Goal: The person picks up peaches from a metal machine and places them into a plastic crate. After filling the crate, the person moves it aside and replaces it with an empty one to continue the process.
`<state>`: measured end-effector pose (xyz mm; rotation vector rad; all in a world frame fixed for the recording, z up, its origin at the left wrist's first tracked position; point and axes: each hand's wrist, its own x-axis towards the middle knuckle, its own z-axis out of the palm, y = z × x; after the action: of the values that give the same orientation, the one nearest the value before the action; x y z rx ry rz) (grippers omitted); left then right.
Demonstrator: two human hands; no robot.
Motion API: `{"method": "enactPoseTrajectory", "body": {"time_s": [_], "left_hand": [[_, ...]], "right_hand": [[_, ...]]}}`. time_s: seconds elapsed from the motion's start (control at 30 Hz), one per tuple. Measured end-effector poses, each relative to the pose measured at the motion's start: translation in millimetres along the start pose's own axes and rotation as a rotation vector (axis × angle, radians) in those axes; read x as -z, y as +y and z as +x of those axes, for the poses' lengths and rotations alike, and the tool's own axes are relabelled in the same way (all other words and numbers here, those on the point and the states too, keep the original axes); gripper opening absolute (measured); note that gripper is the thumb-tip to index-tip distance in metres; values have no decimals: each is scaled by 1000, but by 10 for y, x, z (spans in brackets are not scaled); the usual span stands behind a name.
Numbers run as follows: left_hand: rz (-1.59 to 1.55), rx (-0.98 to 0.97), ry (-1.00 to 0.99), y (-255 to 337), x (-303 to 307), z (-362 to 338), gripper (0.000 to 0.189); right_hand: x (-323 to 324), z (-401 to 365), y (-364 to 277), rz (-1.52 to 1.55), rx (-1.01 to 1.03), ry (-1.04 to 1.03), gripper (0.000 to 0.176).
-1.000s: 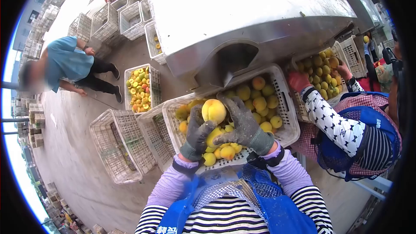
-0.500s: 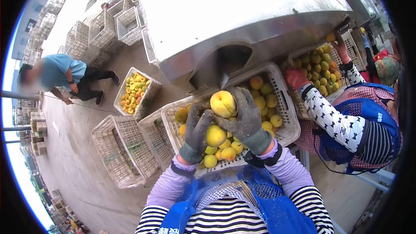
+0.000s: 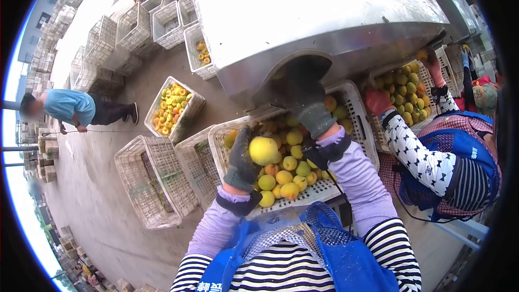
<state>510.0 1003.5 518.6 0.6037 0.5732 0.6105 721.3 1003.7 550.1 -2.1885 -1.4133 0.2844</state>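
My left hand (image 3: 241, 157), in a dark grey work glove, is closed around a yellow peach (image 3: 264, 151) above the near left part of a white plastic crate (image 3: 368, 136). Several yellow and green-tinged peaches (image 3: 290, 190) lie in that crate beneath both hands. My right hand (image 3: 307, 89), gloved the same way, reaches into the dark arched opening (image 3: 270, 84) of a metal machine (image 3: 335, 43). Its fingers are lost in the shadow there, so what they hold cannot be seen.
Left of my crate stand an upright white crate (image 3: 197, 157), a tipped one (image 3: 146, 184) and a crate of cut peach halves (image 3: 172, 109). A co-worker (image 3: 432, 151) on the right handles another peach crate (image 3: 400, 94). Someone in a blue shirt (image 3: 70, 105) stands at the left.
My right hand has moved forward from beside my left hand into the opening, and the peach held up between both hands is out of sight. My left hand still has a peach.
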Motion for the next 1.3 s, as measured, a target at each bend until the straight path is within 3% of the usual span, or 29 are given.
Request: {"method": "enactPoseTrajectory", "body": {"time_s": [0.07,0.17,0.27,0.3,0.4,0.5,0.6,0.8,0.97,1.1,1.2,1.3], "left_hand": [[530,-255,-123,71,-67,-26,39],[962,-342,-101,-65,137,-30,42],[-405,143,-117,-73,-204,-5,51],[-44,23,-123,-138,-193,-11,62],[517,-8,-118,-256,-49,-64,60],[362,69,-54,-172,-270,-127,54],[443,-66,-65,-154,-323,-137,56],[521,-271,22,-280,-333,-24,51],[677,-343,126,-419,-57,3,48],[494,-126,177,-461,128,-29,41],[393,-99,232,-427,142,-17,36],[371,-68,273,-605,468,36,33]], "right_hand": [[236,-502,-147,250,90,-66,82],[32,-1060,-137,192,306,-149,79],[12,-1197,-15,452,125,-75,78],[75,-1217,2,705,-54,-194,78],[137,-1259,58,878,-94,-164,79],[122,-1235,174,477,249,30,78],[229,-1322,21,122,111,98,81],[13,-1184,23,-55,108,193,86],[-447,-450,273,-190,165,365,74],[-502,4,420,-193,340,580,62],[115,-321,551,308,38,248,56],[-162,-709,1448,-132,-116,40,45]]}}
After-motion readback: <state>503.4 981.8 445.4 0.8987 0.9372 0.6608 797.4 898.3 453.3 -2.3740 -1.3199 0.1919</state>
